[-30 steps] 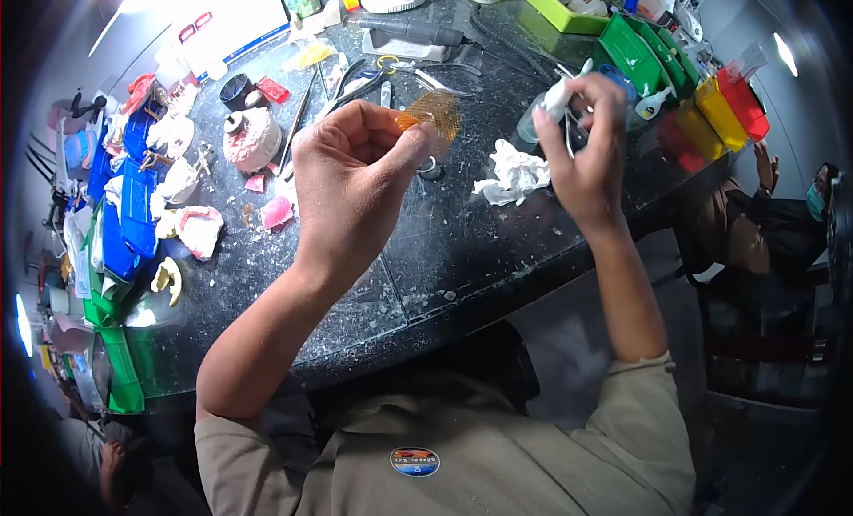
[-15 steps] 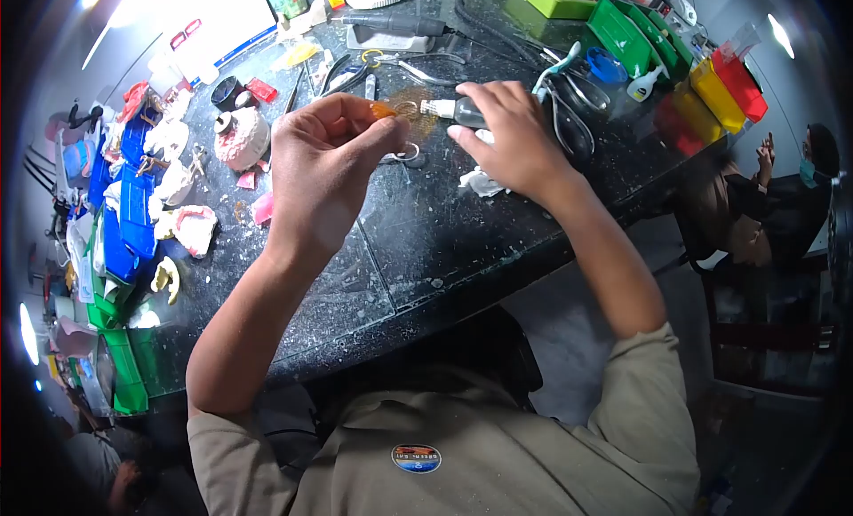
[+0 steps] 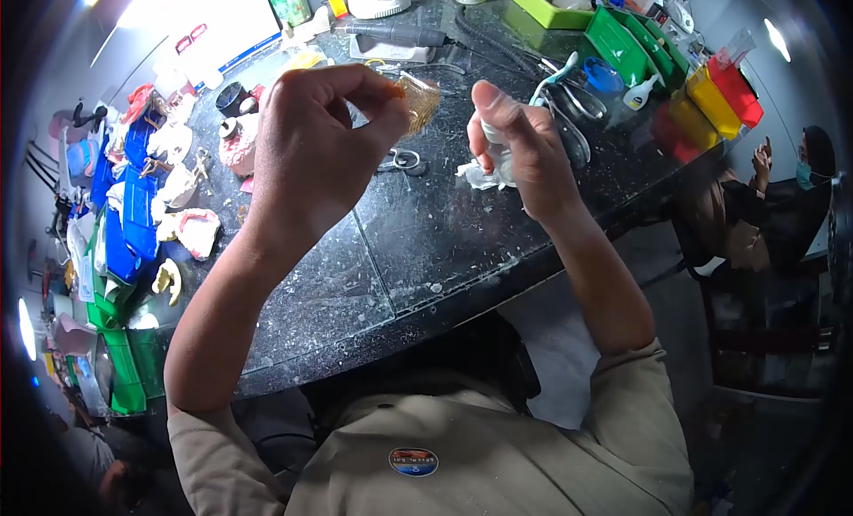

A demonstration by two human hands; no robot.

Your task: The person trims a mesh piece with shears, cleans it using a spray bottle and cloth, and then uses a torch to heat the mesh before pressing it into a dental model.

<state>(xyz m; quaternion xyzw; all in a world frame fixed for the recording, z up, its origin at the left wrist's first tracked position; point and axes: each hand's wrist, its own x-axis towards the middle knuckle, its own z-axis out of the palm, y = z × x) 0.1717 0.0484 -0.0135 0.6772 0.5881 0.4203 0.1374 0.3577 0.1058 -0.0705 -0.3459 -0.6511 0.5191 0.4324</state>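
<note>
My left hand [image 3: 320,147] is raised above the dark worktop [image 3: 426,241] and pinches a small translucent amber mesh piece [image 3: 419,101] between thumb and fingers. My right hand [image 3: 520,147] is closed around a small white bottle [image 3: 491,134], held upright just right of the amber piece. A crumpled white tissue [image 3: 480,174] lies on the worktop under the right hand. Scissors [image 3: 400,161] lie between the two hands.
Plaster dental casts [image 3: 200,227] and blue trays [image 3: 133,214] crowd the left side. Green bins [image 3: 635,41], yellow and red boxes [image 3: 724,94] and pliers [image 3: 569,107] line the far right. A handpiece [image 3: 391,32] lies at the back. Another person [image 3: 782,196] sits at right.
Both hands have lifted toward the camera. My right hand turned the bottle from pointing sideways at the amber piece to upright, and the left hand raised the amber piece.
</note>
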